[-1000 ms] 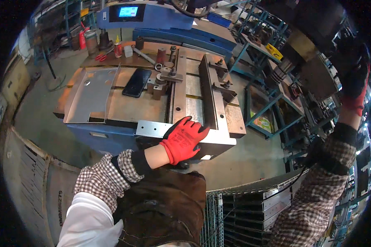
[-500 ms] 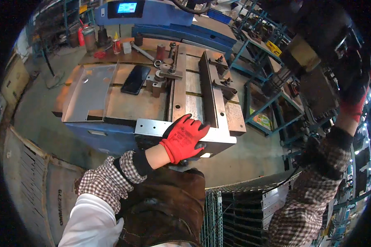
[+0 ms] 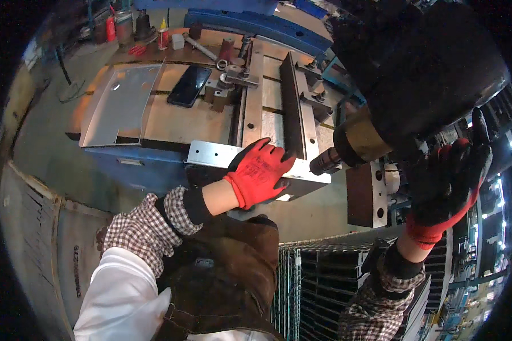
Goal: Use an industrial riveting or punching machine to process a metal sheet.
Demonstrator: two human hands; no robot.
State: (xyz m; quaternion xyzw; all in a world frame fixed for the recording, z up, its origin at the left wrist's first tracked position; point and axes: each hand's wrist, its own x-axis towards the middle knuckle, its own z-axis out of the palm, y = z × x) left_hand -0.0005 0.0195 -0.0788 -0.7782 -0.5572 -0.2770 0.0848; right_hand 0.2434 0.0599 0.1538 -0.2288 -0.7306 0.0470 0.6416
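My left hand (image 3: 260, 173), in a red and black glove, grips a bent sheet-metal part (image 3: 210, 152) with small holes near its left end. Its fingers lie over the top face and its thumb is at the front face. The part sits across the near end of two steel rails. Above its right end is the tool tip (image 3: 323, 163) of a big dark machine head (image 3: 426, 74); whether they touch I cannot tell. My right hand (image 3: 446, 190), gloved alike, is raised beside that head with fingers stretched out. Whether it touches the head is unclear.
On the worktable, left of the clamped rails (image 3: 292, 102), lie a phone (image 3: 189, 86) and a grey metal tray (image 3: 116, 108). A wrench (image 3: 202, 50) and a small yellow-capped bottle (image 3: 163, 35) are behind. A holed metal block (image 3: 367, 194) is at the right, above wire racking (image 3: 330, 284).
The machine head has swung in from the right, bringing its tool over the part's right end. My right hand has come lower and nearer. My left hand stays on the part.
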